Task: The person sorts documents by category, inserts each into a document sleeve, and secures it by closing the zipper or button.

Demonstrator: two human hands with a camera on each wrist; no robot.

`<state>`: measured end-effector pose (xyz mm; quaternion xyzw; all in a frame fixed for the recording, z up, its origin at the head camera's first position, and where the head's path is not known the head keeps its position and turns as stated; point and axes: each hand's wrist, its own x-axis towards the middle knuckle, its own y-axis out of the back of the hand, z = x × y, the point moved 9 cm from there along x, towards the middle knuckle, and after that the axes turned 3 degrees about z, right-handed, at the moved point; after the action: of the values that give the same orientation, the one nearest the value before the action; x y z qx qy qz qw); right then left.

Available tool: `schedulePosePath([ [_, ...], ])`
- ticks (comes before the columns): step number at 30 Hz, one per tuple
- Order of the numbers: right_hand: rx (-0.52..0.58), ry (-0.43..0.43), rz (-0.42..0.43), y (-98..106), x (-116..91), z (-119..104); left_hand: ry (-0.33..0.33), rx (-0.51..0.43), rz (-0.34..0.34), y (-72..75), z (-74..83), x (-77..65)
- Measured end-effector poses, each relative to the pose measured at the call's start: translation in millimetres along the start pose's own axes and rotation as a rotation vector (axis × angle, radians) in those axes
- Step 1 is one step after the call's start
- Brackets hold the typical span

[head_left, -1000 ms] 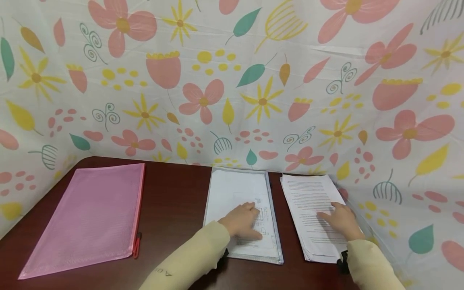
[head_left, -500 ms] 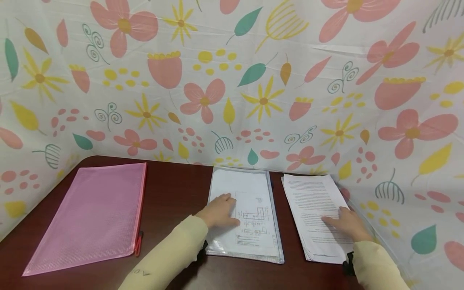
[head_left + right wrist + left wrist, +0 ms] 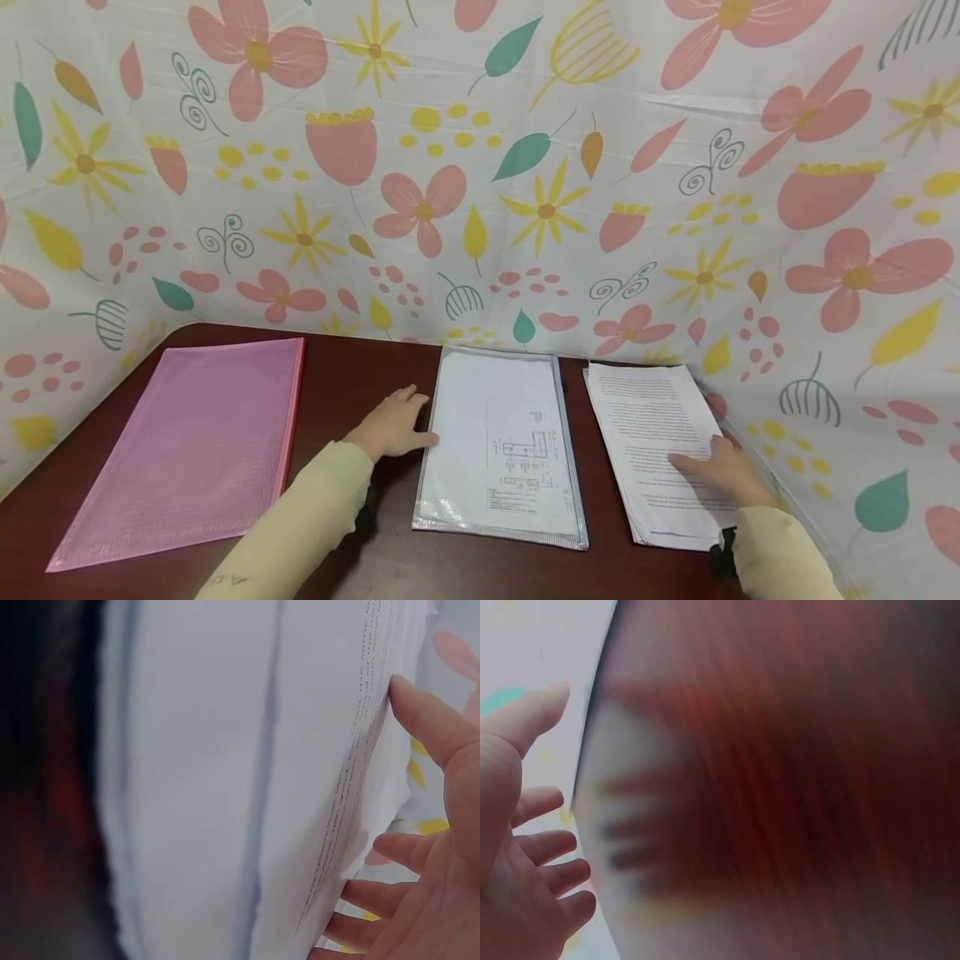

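My left hand (image 3: 390,425) is spread beside the left edge of a clear mesh zip pouch (image 3: 459,525), its thumb tip overlapping that edge. Inside the pouch a sheet with a line drawing (image 3: 525,450) shows through. In the left wrist view the left hand (image 3: 514,877) holds nothing, its fingers apart. My right hand (image 3: 727,471) lies at the right edge of a stack of printed paper (image 3: 637,433). Seen from the right wrist, the thumb of the right hand (image 3: 427,900) touches the top of the printed sheets (image 3: 307,825), and the other fingers lie loosely along their edge.
A pink mesh zip pouch (image 3: 202,433) lies at the left of the dark brown table (image 3: 352,358). Behind and to both sides hangs a white cloth (image 3: 480,167) with flower prints, close to the right side of the paper stack.
My left hand has moved left off the clear pouch, uncovering the drawing. The right hand has shifted slightly right and down along the paper stack's edge.
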<state>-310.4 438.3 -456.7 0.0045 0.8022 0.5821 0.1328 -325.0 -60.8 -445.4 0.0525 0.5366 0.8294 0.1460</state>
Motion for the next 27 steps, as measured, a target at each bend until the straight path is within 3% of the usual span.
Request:
schedulePosePath([
  [9, 0.004, -0.011, 0.021, 2, -3, -1, 0.085, 0.034, 0.073, 31.5, -50.0, -9.2],
  [14, 0.004, -0.018, 0.054, 3, -2, 2, 0.188, 0.091, 0.101, 53.8, -78.0, -20.2],
  [20, -0.001, -0.034, 0.085, 7, -2, 6, 0.33, 0.117, 0.075, 70.5, -110.2, -35.9],
  [27, 0.041, -0.037, 0.142, 16, -6, 7, 0.526, 0.015, -0.022, 73.4, -135.4, -55.7],
])
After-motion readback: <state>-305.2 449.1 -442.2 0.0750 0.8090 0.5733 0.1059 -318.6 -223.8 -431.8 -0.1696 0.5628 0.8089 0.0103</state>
